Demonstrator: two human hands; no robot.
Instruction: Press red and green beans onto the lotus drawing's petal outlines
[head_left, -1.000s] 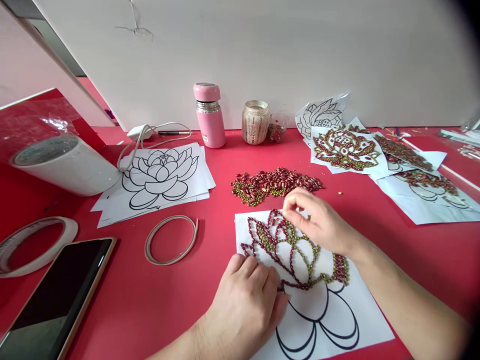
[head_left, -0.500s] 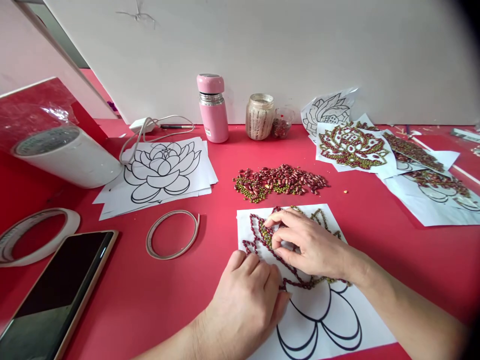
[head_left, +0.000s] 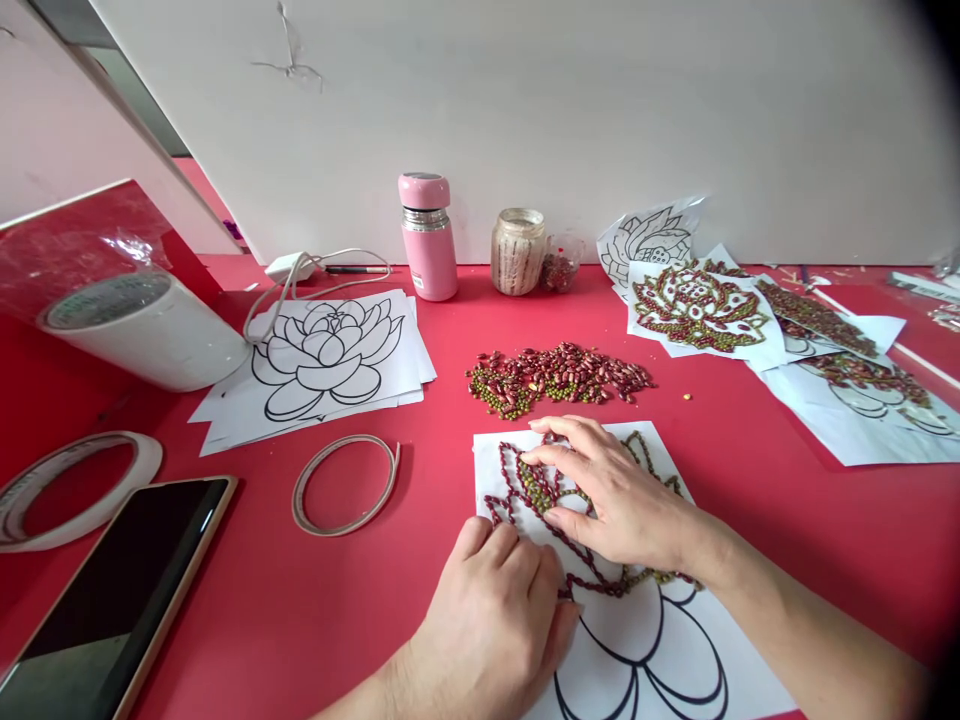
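Under both hands lies a white sheet with a printed lotus drawing (head_left: 641,640). Dark red beans (head_left: 581,548) trace several of its outlines, and green beans (head_left: 535,492) fill part of one petal. My right hand (head_left: 619,490) hovers over or rests on the upper part of the sheet, fingers spread, with no object visible in them. Curled into a fist, my left hand (head_left: 499,600) rests at the sheet's left edge; its fingertips are hidden, so whether it grips anything does not show. Just beyond the sheet is a loose pile of red and green beans (head_left: 562,375).
Behind stand a pink flask (head_left: 429,240), a glass jar (head_left: 517,250) and a small bean cup (head_left: 559,265). Bean-covered drawings (head_left: 701,310) lie right. Leftward are printed lotus sheets (head_left: 330,360), a thin tape ring (head_left: 300,500), a larger roll (head_left: 142,460), a white cylinder (head_left: 157,335) and a phone (head_left: 112,590).
My right hand's fingers have spread apart from a closer bunch, uncovering more of the green beans. The left fist keeps its place on the sheet. The view has tilted slightly up.
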